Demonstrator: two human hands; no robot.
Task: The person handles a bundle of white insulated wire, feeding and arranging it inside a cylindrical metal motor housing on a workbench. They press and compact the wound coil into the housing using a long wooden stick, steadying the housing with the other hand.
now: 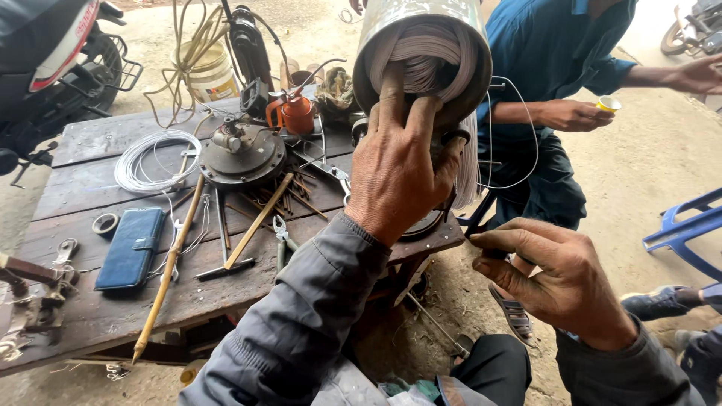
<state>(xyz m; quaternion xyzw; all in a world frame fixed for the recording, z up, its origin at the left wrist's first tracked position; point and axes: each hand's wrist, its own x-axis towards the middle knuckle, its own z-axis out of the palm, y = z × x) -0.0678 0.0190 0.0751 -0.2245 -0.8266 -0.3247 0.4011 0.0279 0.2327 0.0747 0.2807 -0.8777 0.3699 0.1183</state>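
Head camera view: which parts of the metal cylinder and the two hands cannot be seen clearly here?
- Metal cylinder: its upper end is cut off by the top edge of the head view.
- Wire windings inside it: the left hand covers the lower part.
- Right hand: the fingertips curl under, so what they pinch is hidden.
- Person in blue: cut off at the top edge.

Wallet case (131,248) lies on workbench (83,316), left of hammer (244,237).
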